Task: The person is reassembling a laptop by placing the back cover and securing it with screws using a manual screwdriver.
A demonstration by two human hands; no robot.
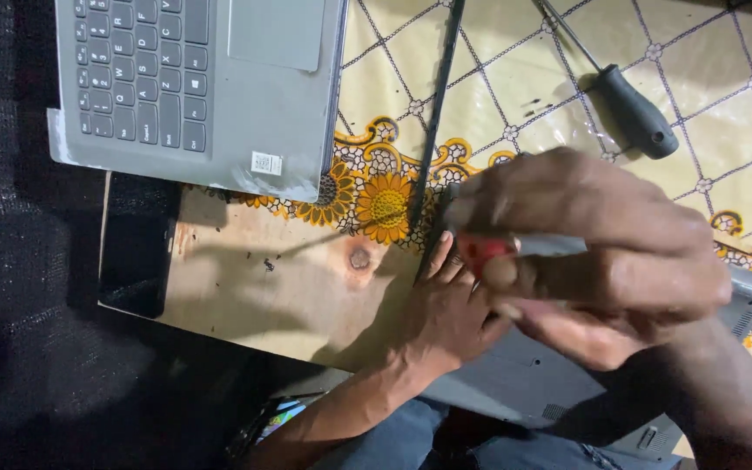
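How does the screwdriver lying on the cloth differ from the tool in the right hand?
The black-handled screwdriver lies free on the patterned tablecloth, untouched; the red-handled tool is gripped in the right hand. The black one shows its whole length, shaft and handle; the red one is mostly hidden by fingers, so its tip cannot be seen. Handle colours differ: black against red. Both look like slim hand tools.

Bare wood of the counter (245, 287) lies open just left of the hands, with only a small screw (268, 265) and a knot on it. Farther left a black phone (137, 248) blocks the edge. Above, the grey laptop (198, 87) closes the way. A thin black strip (435, 113) and a black-handled screwdriver (633, 109) cross the patterned cloth (498, 87) beyond the hands.
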